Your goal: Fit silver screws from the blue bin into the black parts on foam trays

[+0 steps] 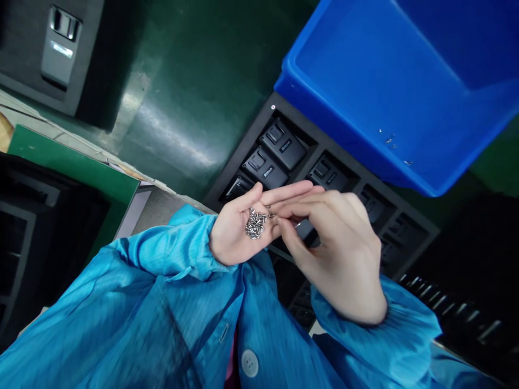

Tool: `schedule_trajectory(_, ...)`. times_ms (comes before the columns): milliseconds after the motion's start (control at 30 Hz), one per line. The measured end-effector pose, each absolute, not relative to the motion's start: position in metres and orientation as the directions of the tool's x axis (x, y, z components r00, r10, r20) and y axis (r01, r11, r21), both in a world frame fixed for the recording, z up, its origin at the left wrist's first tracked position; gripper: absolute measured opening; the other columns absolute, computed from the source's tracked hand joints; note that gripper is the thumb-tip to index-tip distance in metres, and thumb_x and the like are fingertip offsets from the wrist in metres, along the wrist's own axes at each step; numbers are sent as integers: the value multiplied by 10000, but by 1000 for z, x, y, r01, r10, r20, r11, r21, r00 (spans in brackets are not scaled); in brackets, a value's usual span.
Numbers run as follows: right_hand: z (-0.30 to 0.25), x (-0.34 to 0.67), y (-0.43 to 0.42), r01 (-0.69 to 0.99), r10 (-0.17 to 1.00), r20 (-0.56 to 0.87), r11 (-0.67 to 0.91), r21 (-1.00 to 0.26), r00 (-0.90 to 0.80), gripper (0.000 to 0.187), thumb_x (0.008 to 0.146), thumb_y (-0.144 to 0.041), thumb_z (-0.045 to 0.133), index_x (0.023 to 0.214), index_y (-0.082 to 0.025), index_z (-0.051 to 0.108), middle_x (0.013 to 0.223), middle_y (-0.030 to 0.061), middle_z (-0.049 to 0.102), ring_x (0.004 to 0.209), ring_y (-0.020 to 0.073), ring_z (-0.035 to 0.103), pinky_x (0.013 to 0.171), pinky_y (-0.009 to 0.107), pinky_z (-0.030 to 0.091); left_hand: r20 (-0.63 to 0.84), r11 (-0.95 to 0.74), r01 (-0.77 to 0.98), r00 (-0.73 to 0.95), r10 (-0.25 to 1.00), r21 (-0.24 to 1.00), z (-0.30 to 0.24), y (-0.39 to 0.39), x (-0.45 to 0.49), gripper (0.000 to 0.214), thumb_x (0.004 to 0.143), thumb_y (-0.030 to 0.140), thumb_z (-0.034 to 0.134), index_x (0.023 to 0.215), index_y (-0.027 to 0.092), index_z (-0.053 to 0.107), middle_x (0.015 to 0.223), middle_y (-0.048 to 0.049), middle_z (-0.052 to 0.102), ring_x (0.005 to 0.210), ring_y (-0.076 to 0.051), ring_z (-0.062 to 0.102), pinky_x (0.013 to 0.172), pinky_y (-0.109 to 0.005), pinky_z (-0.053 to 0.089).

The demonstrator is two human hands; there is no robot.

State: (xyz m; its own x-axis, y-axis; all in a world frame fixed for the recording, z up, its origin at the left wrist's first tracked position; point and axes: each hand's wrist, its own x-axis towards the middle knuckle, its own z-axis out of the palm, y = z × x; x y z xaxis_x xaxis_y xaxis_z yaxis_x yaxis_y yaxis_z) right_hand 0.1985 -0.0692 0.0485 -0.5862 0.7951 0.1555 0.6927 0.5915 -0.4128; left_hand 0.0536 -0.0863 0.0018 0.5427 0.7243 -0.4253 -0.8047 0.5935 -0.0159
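Note:
My left hand (233,229) is turned palm up with its fingers stretched out, cupping a small heap of shiny metal screws (255,224). Over its fingers is my right hand (343,251), thumb and forefinger pinched together on a single screw (272,215). Just beyond both hands, a dark grey tray (259,127) holds several black plastic cases in its recesses. One case (283,145) and its neighbour (265,166) carry the white word "Riton". My hands cover part of the tray and some of the cases.
A large blue bin (357,102) overlaps the tray's far side, with several loose screws (389,140) on its floor. At upper left, another dark tray (87,48) contains a grey-looking case (60,54). The worktop (182,108) is green. Dark trays also stand at lower left.

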Motion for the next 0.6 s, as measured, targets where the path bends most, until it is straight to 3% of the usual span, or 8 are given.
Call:
schedule_trajectory(133, 49, 197, -64, 726, 797, 156, 599, -339, -584, 96, 931, -158, 656, 942, -246, 617, 867, 32, 652, 835, 215, 592, 749, 396, 452, -458, 607, -794, 556, 693, -45, 2, -86, 57, 578, 1072, 422, 231, 1346, 112, 634, 1332, -115, 687, 1412, -237, 515, 1230, -358, 344)
schedule_trajectory(300, 46, 197, -60, 713, 778, 144, 621, -326, -612, 56, 930, -176, 660, 901, -216, 634, 930, 64, 677, 857, 226, 573, 723, 395, 426, -518, 595, -796, 558, 649, -111, 8, -83, 60, 596, 1081, 348, 161, 1417, 82, 577, 1135, -125, 753, 1174, -210, 683, 1118, -349, 466)
schedule_trajectory(600, 41, 191, -56, 685, 712, 71, 694, -223, -698, 85, 943, -163, 605, 868, -179, 643, 878, 71, 668, 795, 213, 557, 690, 374, 423, -566, 540, -818, 546, 617, -199, 12, -83, 59, 562, 1093, 261, 160, 1321, 132, 657, 997, -76, 775, 1031, -167, 733, 1011, -282, 501)
